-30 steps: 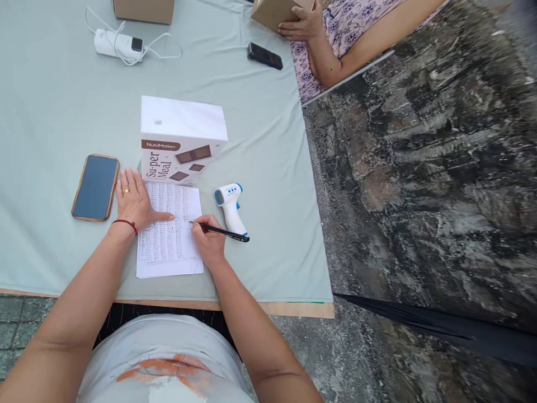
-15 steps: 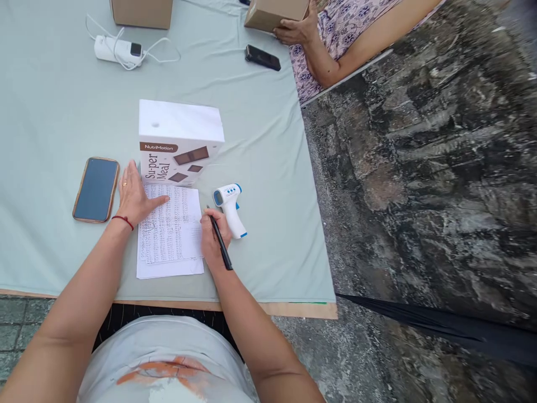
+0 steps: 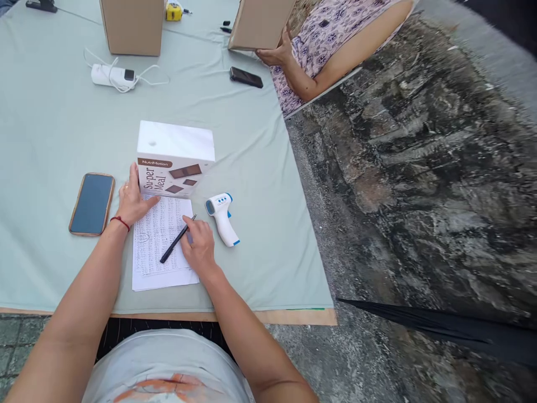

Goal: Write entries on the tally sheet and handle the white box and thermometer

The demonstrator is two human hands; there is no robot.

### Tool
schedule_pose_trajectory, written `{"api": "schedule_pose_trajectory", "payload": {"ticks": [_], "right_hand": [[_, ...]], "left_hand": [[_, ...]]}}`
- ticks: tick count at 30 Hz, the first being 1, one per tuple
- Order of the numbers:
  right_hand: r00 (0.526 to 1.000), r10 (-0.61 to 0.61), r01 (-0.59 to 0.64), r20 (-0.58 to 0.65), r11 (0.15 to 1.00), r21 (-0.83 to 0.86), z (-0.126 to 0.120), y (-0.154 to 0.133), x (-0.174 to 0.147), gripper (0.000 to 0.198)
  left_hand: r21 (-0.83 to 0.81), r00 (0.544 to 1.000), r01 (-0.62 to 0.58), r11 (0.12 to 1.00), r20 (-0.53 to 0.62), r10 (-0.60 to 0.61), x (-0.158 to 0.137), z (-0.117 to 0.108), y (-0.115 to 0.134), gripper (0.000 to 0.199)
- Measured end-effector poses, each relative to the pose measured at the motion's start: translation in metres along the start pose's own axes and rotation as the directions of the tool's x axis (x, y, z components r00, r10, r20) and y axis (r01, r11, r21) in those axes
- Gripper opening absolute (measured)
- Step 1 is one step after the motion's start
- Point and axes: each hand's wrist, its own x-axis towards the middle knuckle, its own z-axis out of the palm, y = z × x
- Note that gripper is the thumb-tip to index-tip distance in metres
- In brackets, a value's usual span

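Note:
A white box printed "NutriMotion Super Meal" [image 3: 172, 178] stands upright on the cloth, just beyond some handwritten sheets [image 3: 163, 232]. My left hand [image 3: 133, 198] rests at the box's lower left corner, fingers stretched along its side and thumb out over the top of the paper. On the right edge of the sheets, my right hand [image 3: 198, 243] is closed around a black pen [image 3: 174, 245], which slants down to the left across the writing. Close by on the right lies a white and blue infrared thermometer [image 3: 223, 218].
Left of my hand lies a phone [image 3: 92, 204]. Farther back are a white device with a cable [image 3: 113, 76], a cardboard box [image 3: 133, 28], a yellow tape measure [image 3: 173, 11] and a black phone [image 3: 246, 77]. Another person's hand [image 3: 277, 55] supports a cardboard box [image 3: 260, 25].
The pen has swung from lying back over my right hand to pointing lower left across the paper. My left hand's fingers have slid up beside the box. The other person's box has tilted.

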Motion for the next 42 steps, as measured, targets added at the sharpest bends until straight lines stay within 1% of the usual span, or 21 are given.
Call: {"api": "schedule_pose_trajectory", "payload": {"ticks": [2, 4, 9, 11, 13, 14, 16, 17, 18, 20, 22, 24, 25, 27, 28, 30, 32, 34, 36, 39, 42], "right_hand": [[0.999, -0.007, 0.008, 0.038, 0.999, -0.034, -0.001, -0.001, 0.0, 0.039], [0.999, -0.007, 0.009, 0.042, 0.999, -0.041, 0.0, -0.001, 0.0, 0.038], [1.0, 0.012, -0.012, 0.026, 1.0, -0.001, 0.003, -0.004, 0.0, 0.036], [1.0, 0.014, -0.015, 0.025, 1.0, 0.017, 0.002, -0.005, 0.001, 0.035], [1.0, 0.022, -0.022, -0.014, 1.0, 0.0, -0.005, -0.003, 0.003, 0.033], [0.997, 0.046, -0.048, -0.054, 0.998, -0.03, -0.01, -0.001, 0.004, 0.033], [0.977, 0.156, -0.174, -0.145, 0.978, -0.119, -0.023, 0.009, 0.008, 0.037], [0.955, 0.239, -0.269, -0.177, 0.949, -0.166, -0.03, 0.016, 0.011, 0.044], [0.928, 0.327, -0.361, -0.179, 0.909, -0.207, -0.035, 0.023, 0.013, 0.053], [0.875, 0.474, -0.483, -0.099, 0.836, -0.263, -0.043, 0.036, 0.017, 0.062], [0.824, 0.566, -0.547, 0.001, 0.797, -0.255, -0.046, 0.043, 0.021, 0.058], [0.784, 0.62, -0.609, 0.035, 0.779, -0.15, -0.046, 0.044, 0.024, 0.053], [0.768, 0.64, -0.638, 0.031, 0.768, -0.05, -0.046, 0.042, 0.025, 0.051], [0.748, 0.663, -0.653, 0.038, 0.724, 0.223, -0.047, 0.034, 0.027, 0.047], [0.751, 0.657, -0.629, 0.065, 0.682, 0.373, -0.047, 0.028, 0.028, 0.043], [0.785, 0.603, -0.541, 0.142, 0.555, 0.631, -0.046, 0.014, 0.031, 0.037], [0.82, 0.533, -0.469, 0.211, 0.413, 0.781, -0.041, -0.001, 0.035, 0.034], [0.83, 0.492, -0.446, 0.263, 0.302, 0.843, -0.033, -0.015, 0.04, 0.034], [0.823, 0.475, -0.463, 0.313, 0.239, 0.854, -0.025, -0.025, 0.043, 0.035], [0.812, 0.466, -0.49, 0.351, 0.218, 0.844, -0.014, -0.032, 0.044, 0.038], [0.81, 0.469, -0.503, 0.352, 0.247, 0.828, -0.008, -0.033, 0.04, 0.038]], "left_hand": [[0.07, 0.997, 0.059, 0.996, 0.038, -0.062, 0.001, -0.002, 0.008, 0.11], [0.118, 0.992, 0.089, 0.989, 0.076, -0.098, 0.002, -0.004, 0.016, 0.111], [0.22, 0.979, 0.125, 0.968, 0.13, -0.156, 0.003, -0.008, 0.027, 0.099], [0.245, 0.978, 0.132, 0.961, 0.129, -0.167, 0.005, -0.009, 0.029, 0.1], [0.251, 0.973, 0.142, 0.957, 0.142, -0.181, 0.009, -0.009, 0.029, 0.103], [0.243, 0.969, 0.148, 0.959, 0.159, -0.19, 0.011, -0.01, 0.028, 0.104], [0.205, 0.958, 0.161, 0.965, 0.203, -0.203, 0.015, -0.011, 0.025, 0.104], [0.182, 0.954, 0.17, 0.968, 0.216, -0.208, 0.016, -0.012, 0.024, 0.102], [0.162, 0.952, 0.18, 0.97, 0.22, -0.213, 0.016, -0.013, 0.024, 0.1], [0.141, 0.955, 0.192, 0.971, 0.201, -0.218, 0.014, -0.014, 0.025, 0.095], [0.14, 0.964, 0.179, 0.974, 0.175, -0.202, 0.011, -0.013, 0.028, 0.087], [0.139, 0.972, 0.153, 0.979, 0.156, -0.174, 0.008, -0.011, 0.032, 0.075], [0.132, 0.976, 0.147, 0.98, 0.141, -0.165, 0.007, -0.009, 0.033, 0.068], [0.107, 0.981, 0.156, 0.982, 0.102, -0.167, 0.006, -0.008, 0.034, 0.056], [0.088, 0.981, 0.166, 0.982, 0.082, -0.173, 0.006, -0.007, 0.034, 0.052], [0.053, 0.982, 0.176, 0.983, 0.059, -0.179, 0.006, -0.007, 0.031, 0.047], [0.047, 0.983, 0.174, 0.984, 0.053, -0.176, 0.006, -0.008, 0.028, 0.045], [0.071, 0.985, 0.16, 0.985, 0.06, -0.164, 0.006, -0.008, 0.025, 0.045], [0.099, 0.988, 0.13, 0.987, 0.067, -0.137, 0.004, -0.008, 0.022, 0.045], [0.12, 0.996, 0.072, 0.99, 0.051, -0.079, 0.0, -0.007, 0.02, 0.046], [0.136, 0.998, 0.042, 0.99, 0.045, -0.048, -0.003, -0.005, 0.019, 0.048]]}}
